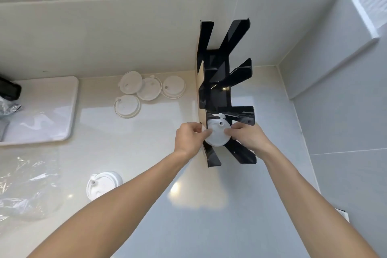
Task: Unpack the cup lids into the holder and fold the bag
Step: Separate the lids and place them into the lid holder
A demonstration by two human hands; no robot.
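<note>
A tall black holder with slanted compartments stands against the back wall. In its lowest front slot sits a stack of white cup lids. My left hand pinches the stack's left edge and my right hand grips its right edge. Several loose white lids lie on the counter left of the holder. A short stack of lids sits nearer me, partly hidden by my left forearm. The clear plastic bag lies crumpled at the near left.
A white tray lies at the left with clear plastic on it. A dark object and crinkled foil sit at the far left edge. A white wall and ledge close off the right side.
</note>
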